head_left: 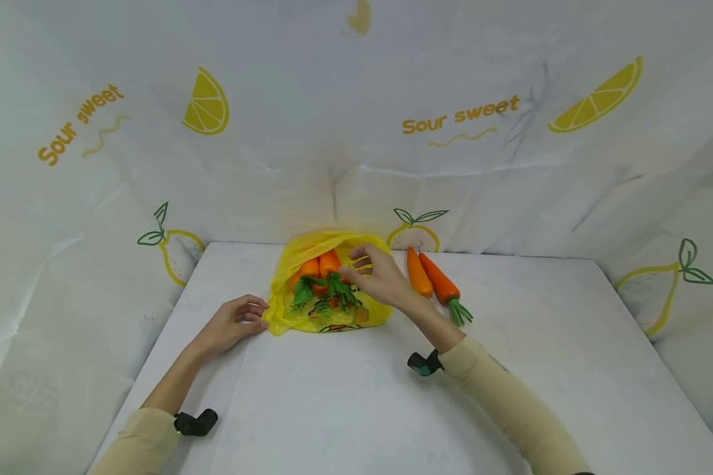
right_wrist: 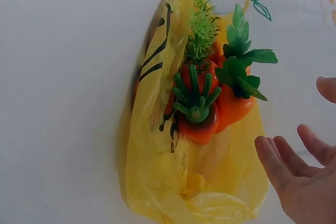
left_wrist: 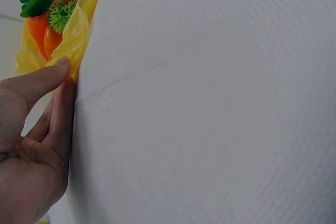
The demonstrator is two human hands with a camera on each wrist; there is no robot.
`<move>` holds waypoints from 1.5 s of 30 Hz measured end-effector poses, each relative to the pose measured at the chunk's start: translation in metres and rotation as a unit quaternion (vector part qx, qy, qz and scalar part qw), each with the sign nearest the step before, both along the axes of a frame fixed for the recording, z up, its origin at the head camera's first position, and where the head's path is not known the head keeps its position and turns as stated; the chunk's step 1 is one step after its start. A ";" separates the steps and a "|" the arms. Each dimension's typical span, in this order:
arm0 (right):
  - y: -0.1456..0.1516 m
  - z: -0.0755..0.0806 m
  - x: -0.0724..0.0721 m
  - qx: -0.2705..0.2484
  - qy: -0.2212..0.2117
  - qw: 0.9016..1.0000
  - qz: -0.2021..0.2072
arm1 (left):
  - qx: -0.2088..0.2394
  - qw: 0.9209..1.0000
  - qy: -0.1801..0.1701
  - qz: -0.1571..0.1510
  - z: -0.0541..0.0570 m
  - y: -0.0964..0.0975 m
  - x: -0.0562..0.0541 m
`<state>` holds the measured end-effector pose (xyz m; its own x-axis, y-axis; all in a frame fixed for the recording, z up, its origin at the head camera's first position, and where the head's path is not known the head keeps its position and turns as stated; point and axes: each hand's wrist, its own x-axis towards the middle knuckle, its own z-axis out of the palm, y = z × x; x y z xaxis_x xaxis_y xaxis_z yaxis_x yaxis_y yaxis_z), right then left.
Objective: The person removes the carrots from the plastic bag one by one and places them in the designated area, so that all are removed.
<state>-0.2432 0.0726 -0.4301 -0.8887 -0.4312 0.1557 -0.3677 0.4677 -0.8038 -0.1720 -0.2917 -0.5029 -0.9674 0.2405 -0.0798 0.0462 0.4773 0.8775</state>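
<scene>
A yellow plastic bag [head_left: 280, 315] with dark printed marks lies on the table, its mouth spread wide. Several orange carrots [right_wrist: 233, 106] with green leafy tops [right_wrist: 202, 32] are inside it. At the bag's near left corner, my left hand [head_left: 232, 324] pinches the plastic edge between thumb and fingers; the left wrist view shows the thumb [left_wrist: 50, 77] over the yellow film. My right hand [head_left: 383, 277] hovers over the bag's right side with fingers apart, holding nothing. In the right wrist view, its fingers [right_wrist: 278, 166] are beside the bag, a little away from the carrots.
Right of the bag, two more carrots [head_left: 442, 280] lie side by side on the white table [head_left: 333, 396], one showing a green stem. A white sheet with lemon prints [head_left: 273, 165] stands behind the table and along both sides.
</scene>
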 end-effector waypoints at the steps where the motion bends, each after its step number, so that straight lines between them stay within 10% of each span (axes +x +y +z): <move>1: -0.003 0.000 -0.001 -0.004 0.000 1.000 0.001 | -0.001 1.000 0.001 0.001 0.000 0.000 0.000; 45: -0.050 -0.033 -0.026 0.051 0.011 0.997 -0.048 | 0.000 1.000 0.005 0.000 0.001 0.000 0.002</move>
<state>-0.2692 0.0230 -0.4632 -0.9239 -0.3583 0.1344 -0.3333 0.5808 -0.7427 -0.1698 -0.2913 -0.5016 -0.9680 0.2412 -0.0699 0.0556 0.4774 0.8769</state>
